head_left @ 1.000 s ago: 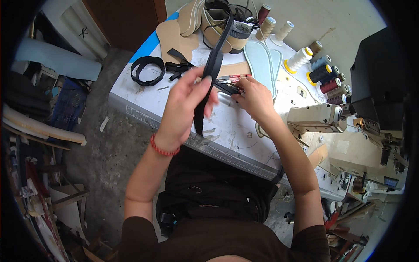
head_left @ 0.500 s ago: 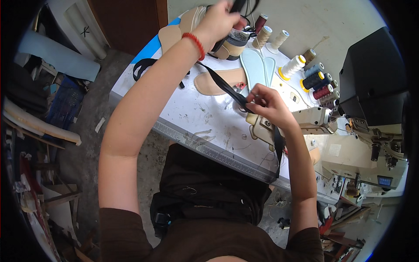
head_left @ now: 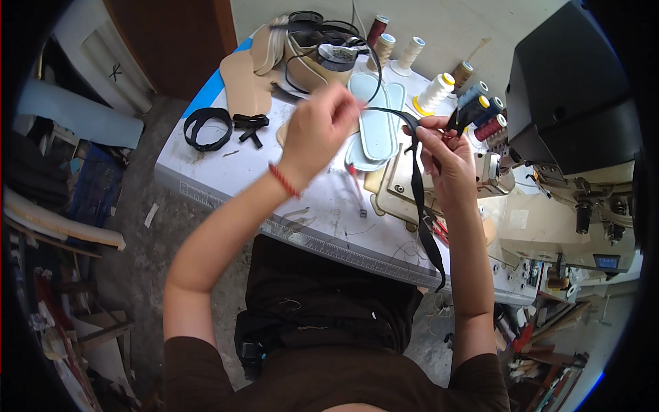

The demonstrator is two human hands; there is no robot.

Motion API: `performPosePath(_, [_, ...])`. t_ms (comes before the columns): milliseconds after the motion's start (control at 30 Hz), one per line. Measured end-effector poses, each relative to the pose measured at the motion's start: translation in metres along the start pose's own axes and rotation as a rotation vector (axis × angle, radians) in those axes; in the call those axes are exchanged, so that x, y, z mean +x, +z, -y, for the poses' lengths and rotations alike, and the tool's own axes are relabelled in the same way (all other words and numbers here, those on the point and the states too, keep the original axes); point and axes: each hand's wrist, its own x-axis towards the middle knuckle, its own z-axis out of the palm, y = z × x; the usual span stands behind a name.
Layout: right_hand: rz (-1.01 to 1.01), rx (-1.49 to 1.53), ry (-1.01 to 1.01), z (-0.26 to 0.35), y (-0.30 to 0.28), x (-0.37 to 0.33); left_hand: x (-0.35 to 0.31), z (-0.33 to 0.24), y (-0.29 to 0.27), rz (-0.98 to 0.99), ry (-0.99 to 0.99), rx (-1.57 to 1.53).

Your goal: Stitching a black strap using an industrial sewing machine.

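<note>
My left hand (head_left: 319, 134), smeared by motion, is raised over the table with its fingertips pinched at one end of a black strap (head_left: 420, 196). From there the strap runs right to my right hand (head_left: 446, 154), which grips it between thumb and fingers. Its loose length hangs past the table's front edge. A small dark pointed object (head_left: 458, 118) sticks up from the right hand's fingers; its kind cannot be made out. Pale blue sole-shaped pieces (head_left: 377, 130) lie beyond and between the hands.
A sewing machine (head_left: 487, 172) stands at the right, with thread spools (head_left: 436, 93) behind. A tan container (head_left: 302, 65) full of black strips is at the back. Beige sole-shaped pieces (head_left: 244, 86) and coiled black strap (head_left: 208, 129) lie left. A red-handled tool (head_left: 353, 175) lies mid-table.
My left hand has come back from the container toward me. My right hand has risen, still gripping the strap, and the dark pointed object now shows in it.
</note>
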Motion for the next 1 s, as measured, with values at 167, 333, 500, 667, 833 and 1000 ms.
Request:
performPosePath(167, [-0.094, -0.098, -0.001, -0.002, 0.021, -0.012, -0.046, -0.041, 0.040, -0.010, 0.052, -0.308])
performPosePath(333, [-0.225, -0.195, -0.160, -0.002, 0.019, -0.018, -0.046, -0.029, 0.039, 0.116, -0.136, -0.500])
performPosePath(500, [-0.357, -0.389, -0.577, 0.022, 0.005, -0.042, -0.056, 0.002, 0.035, 0.153, 0.030, 0.130])
performPosePath(667, [-0.371, -0.483, -0.794, 0.036, -0.012, -0.066, -0.055, 0.032, 0.029, -0.100, 0.282, 0.338])
performPosePath(833, [0.043, -0.888, -0.917, 0.042, 0.003, -0.115, -0.079, -0.044, -0.013, 0.315, -0.105, -0.626])
performPosePath(1000, [0.494, -0.820, -0.650, 0.003, 0.032, -0.146, -0.117, -0.092, -0.031, 0.285, -0.374, -1.253])
